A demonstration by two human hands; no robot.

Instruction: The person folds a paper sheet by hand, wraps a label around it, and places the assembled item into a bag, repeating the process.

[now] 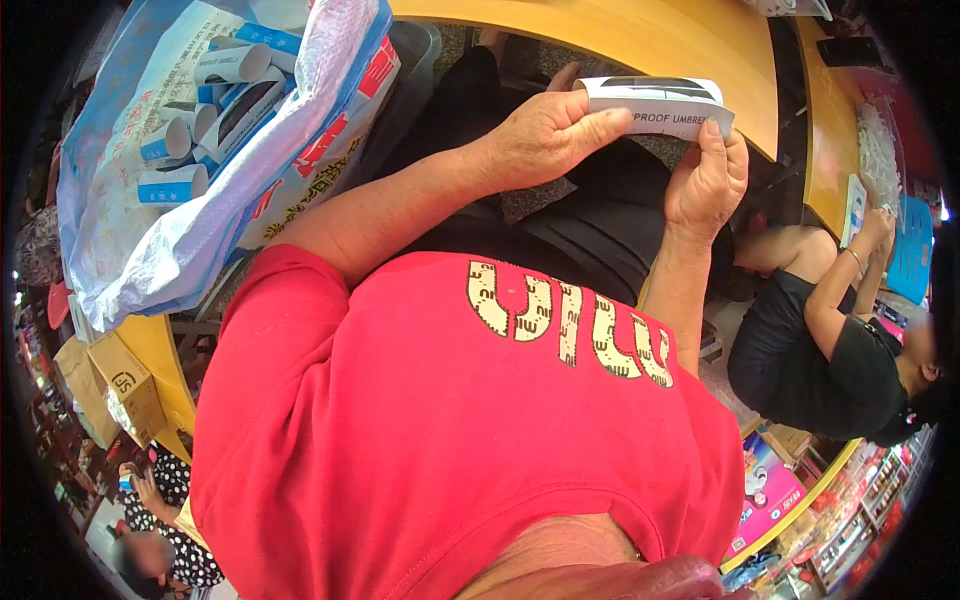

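Between my two hands is a curled card sleeve [655, 105], white and grey with dark printing. Its left end is pinched by my left hand [545, 135], thumb laid along the front. At the lower right corner, the thumb and fingers of my right hand [708, 180] are closed on the card. The sleeve is held above my dark-trousered lap, by the yellow table's near edge. To the left, a large woven plastic bag [330, 90] gapes wide. Inside it lie several rolled card sleeves [232, 65], white and blue, loosely heaped.
The yellow table [650, 30] curves across the far side. At right, another person in dark clothes [800, 330] sits handling a card near a clear bag [880, 150] and a blue basket [912, 250]. Cardboard boxes [128, 385] and a person in polka dots are at lower left.
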